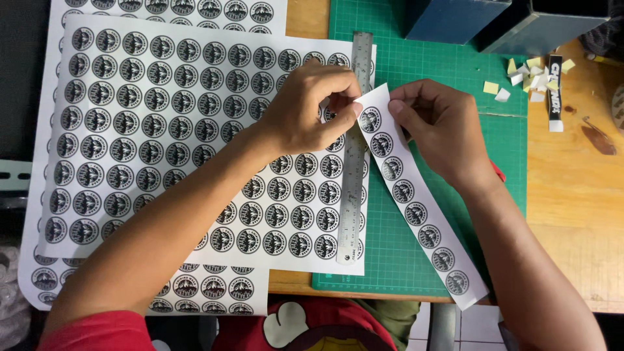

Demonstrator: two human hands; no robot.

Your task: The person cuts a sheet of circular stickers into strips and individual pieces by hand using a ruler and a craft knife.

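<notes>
Strip (416, 201) of round black stickers is pinched at its top end by both hands — left hand (312, 107) and right hand (435, 127) — lifted off the green cutting mat (455, 78), while the steel ruler (354, 149) is left lying along the big sticker sheet (162, 143), edge marked.

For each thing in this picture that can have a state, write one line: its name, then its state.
Sticker strip: cut free, top end pinched by both hands.
Sticker sheet: flat, uncut part under the ruler.
Metal ruler: lying flat along the sheet's right edge.
Cutting mat: flat on the table.
Left hand: fingers closed on the strip.
Right hand: fingers closed on the strip.
Paper scraps: loose, scattered.
</notes>
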